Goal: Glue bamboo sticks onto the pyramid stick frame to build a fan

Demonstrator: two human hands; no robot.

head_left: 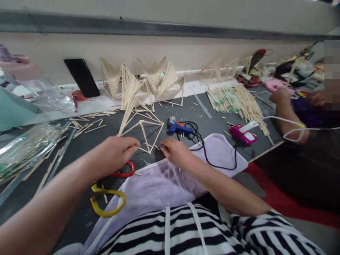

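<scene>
My left hand (122, 150) is closed, thumb and fingers pinched at the left corner of a small frame of thin wooden sticks (143, 132). Just right of that frame, my right hand (174, 150) has its fingertips pressed together near the end of a dark-tipped stick; whether it grips the stick is unclear. The frame stands on the dark table, joined to a fan of sticks (129, 106) rising behind it. A blue glue gun (180, 128) lies beyond my right hand. Red-and-yellow-handled scissors (108, 212) lie below my left hand.
Stick models (156, 79) and a black phone (82, 78) lean at the wall. Bundled sticks (233, 101), a magenta power adapter (243, 135) and its black cable are at right. A lilac cloth (156, 184) covers the near edge. Another person's arm (288, 113) is far right.
</scene>
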